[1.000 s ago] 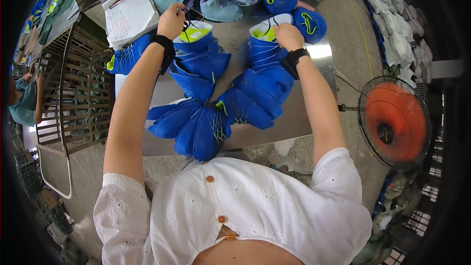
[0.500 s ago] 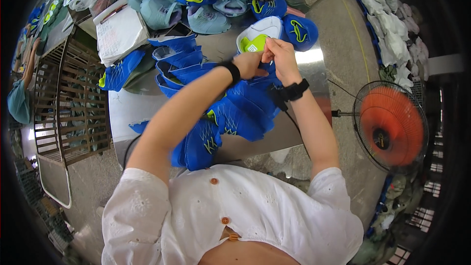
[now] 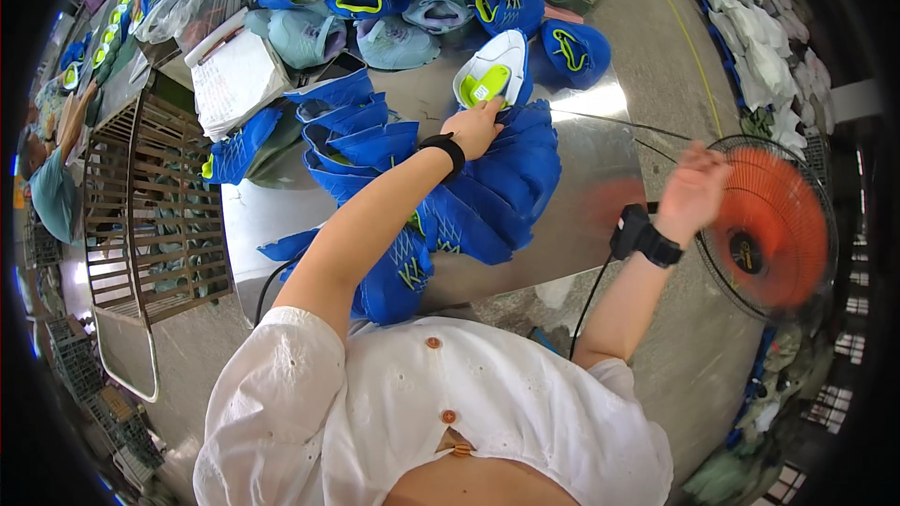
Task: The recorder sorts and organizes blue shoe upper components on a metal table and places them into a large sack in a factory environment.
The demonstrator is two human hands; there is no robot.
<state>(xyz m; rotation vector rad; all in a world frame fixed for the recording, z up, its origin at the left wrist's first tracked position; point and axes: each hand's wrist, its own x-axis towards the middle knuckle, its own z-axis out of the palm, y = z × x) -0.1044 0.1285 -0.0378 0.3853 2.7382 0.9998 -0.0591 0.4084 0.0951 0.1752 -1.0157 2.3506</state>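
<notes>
My left hand (image 3: 473, 131) is closed in a pinch at the near edge of a blue shoe with a white lining and lime insole (image 3: 487, 84); what its fingertips grip is hidden. Beneath that hand, a fanned-out row of blue shoe uppers (image 3: 511, 187) curves across the metal table. Out to the right, my right hand (image 3: 696, 186) is raised in front of the fan, blurred, its fingers curled. A thin dark cord (image 3: 600, 118) stretches taut from beside my left fingers to the right fingertips, which appear closed on it.
An orange fan (image 3: 764, 225) in a wire guard stands right of the metal table (image 3: 600, 197). At the back are pale blue shoes (image 3: 398, 42), more blue shoes and a notebook (image 3: 239, 75). A slatted rack (image 3: 155, 215) stands left. A person (image 3: 56, 178) is at far left.
My right hand has moved away from the left, out toward the fan, and the dark cord now spans between them. My left hand stays by the white-lined shoe.
</notes>
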